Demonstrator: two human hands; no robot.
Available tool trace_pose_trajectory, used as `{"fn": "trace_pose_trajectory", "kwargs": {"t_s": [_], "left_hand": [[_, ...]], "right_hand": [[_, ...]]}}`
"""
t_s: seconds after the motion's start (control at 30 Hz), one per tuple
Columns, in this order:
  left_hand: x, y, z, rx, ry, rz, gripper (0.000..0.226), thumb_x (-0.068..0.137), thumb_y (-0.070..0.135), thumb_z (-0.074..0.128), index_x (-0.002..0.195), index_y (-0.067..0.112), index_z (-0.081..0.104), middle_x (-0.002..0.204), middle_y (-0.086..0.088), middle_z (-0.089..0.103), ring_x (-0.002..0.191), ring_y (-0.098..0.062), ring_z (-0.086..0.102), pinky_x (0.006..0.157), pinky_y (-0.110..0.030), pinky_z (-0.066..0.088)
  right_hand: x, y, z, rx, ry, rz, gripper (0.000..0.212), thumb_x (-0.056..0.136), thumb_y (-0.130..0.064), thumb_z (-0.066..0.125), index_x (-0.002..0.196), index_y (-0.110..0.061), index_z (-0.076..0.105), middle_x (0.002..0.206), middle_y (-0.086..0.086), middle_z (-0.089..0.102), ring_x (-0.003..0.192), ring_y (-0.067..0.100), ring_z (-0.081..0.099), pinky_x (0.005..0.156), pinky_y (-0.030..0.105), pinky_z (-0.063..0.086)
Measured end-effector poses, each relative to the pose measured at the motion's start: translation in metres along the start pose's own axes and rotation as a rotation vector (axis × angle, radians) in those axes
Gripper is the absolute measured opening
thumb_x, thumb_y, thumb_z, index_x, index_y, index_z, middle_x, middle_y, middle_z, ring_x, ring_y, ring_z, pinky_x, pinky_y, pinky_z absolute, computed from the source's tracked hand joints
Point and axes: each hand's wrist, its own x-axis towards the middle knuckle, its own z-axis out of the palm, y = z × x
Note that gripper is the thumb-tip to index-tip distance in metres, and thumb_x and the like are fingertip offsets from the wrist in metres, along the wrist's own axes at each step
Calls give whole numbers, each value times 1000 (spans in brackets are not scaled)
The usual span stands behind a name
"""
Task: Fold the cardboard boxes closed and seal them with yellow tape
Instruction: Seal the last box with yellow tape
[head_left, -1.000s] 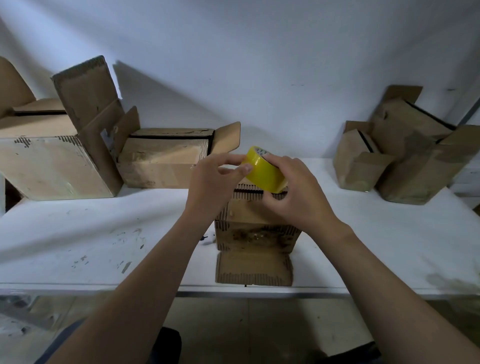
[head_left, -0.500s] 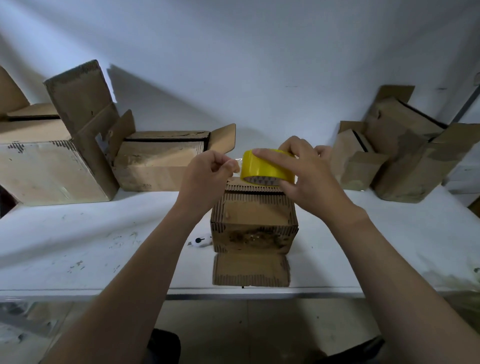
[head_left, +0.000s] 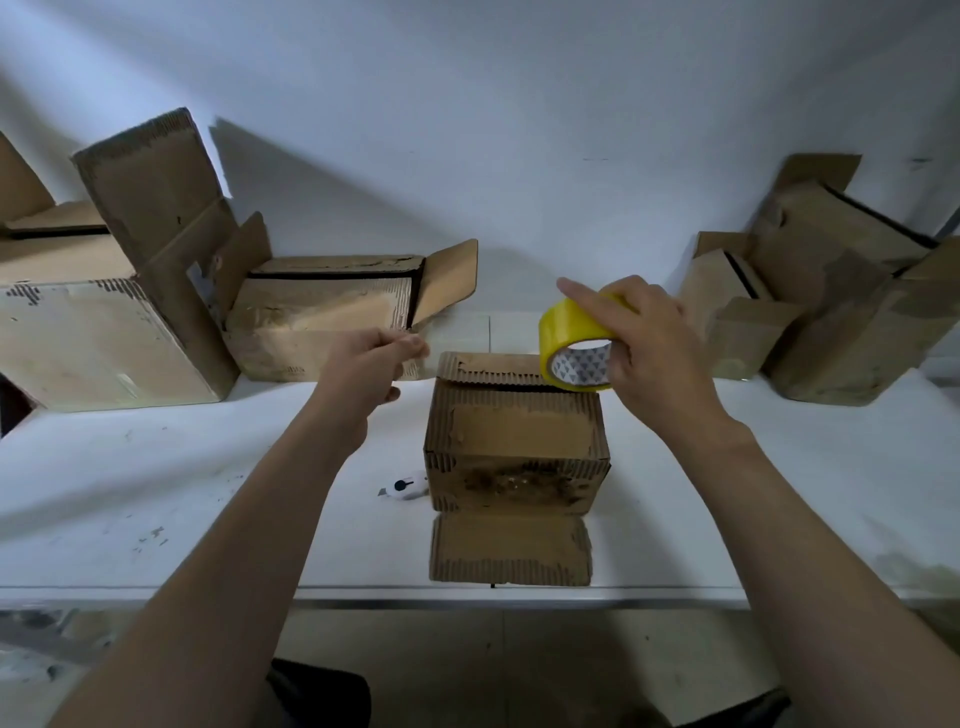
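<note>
The right hand (head_left: 649, 353) grips the yellow tape roll (head_left: 566, 325); the left hand (head_left: 369, 364) pinches its pulled-out end. The cardboard box (head_left: 514, 447) sits below, between both hands.

The right hand (head_left: 654, 358) is covering the far side of the yellow tape roll (head_left: 563, 325), and the roll is hiding the back right corner of the small box (head_left: 514, 441). The strip (head_left: 483, 338) pinched by the left hand (head_left: 363, 369) is showing only faintly. The large box (head_left: 78, 343) is running off the left edge — and a white object (head_left: 404, 486) by the small box is looking too small to identify.
</note>
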Motion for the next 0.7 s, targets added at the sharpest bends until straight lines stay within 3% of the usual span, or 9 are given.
{"fn": "trace_pose_trajectory", "kwargs": {"t_s": [0.17,0.33,0.5,0.7], "left_hand": [[11,-14,-2,52,14,-62,18,95,21,69,94,5,74,94,-8,64,78,-16,47,65,-30,45],[21,-29,-6,19,-1,-214,17,94,20,70,104,7,72,96,-3,67,86,-18,50,68,-32,48],[27,-41,-16,72,-12,-233,7,92,18,71,95,12,74,96,0,70,81,-18,47,64,-32,44],[30,-52,-26,158,-9,-177,10,90,14,72,81,12,75,87,-1,64,74,-19,40,61,-31,37]], "right_hand": [[0,-3,12,61,-163,15,88,80,16,49,148,-39,47,117,6,55,102,30,50,81,46,44],[1,-6,24,115,-221,11,85,81,13,50,147,-40,49,115,4,52,104,29,49,81,47,48],[-4,-8,30,273,-162,103,76,84,10,48,145,-36,52,116,-2,48,105,23,50,86,45,50],[-6,-16,26,130,-214,8,72,81,11,53,131,-37,65,118,5,52,104,34,51,82,42,47]]}}
